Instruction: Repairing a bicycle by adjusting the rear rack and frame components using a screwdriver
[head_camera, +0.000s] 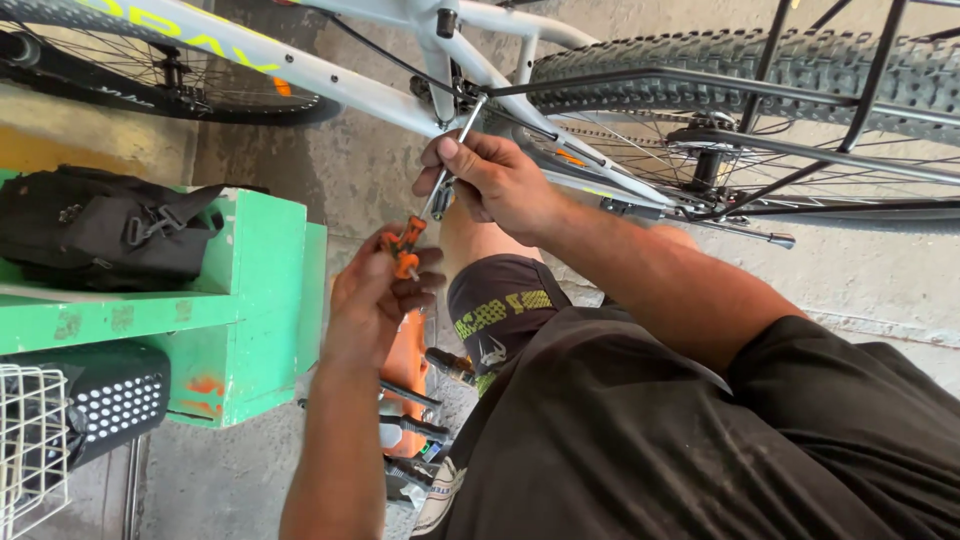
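Note:
My left hand (375, 290) grips the orange and black handle of a screwdriver (408, 245). Its metal shaft runs up and right to the white bicycle frame (330, 75), near where the tubes meet. My right hand (490, 180) closes around the shaft and a small dark part just under that joint. The black rear rack (760, 85) stretches over the knobbly rear tyre (720, 60) to the right. A thin metal stay (740, 232) with a dark tip pokes out behind my right forearm.
A green wooden shelf unit (250, 320) stands at left with a black bag (100, 225) on it. Below are a perforated black item (110, 395) and a white wire basket (25, 450). An orange toolbox with several tools (410, 400) sits by my knee. The floor is concrete.

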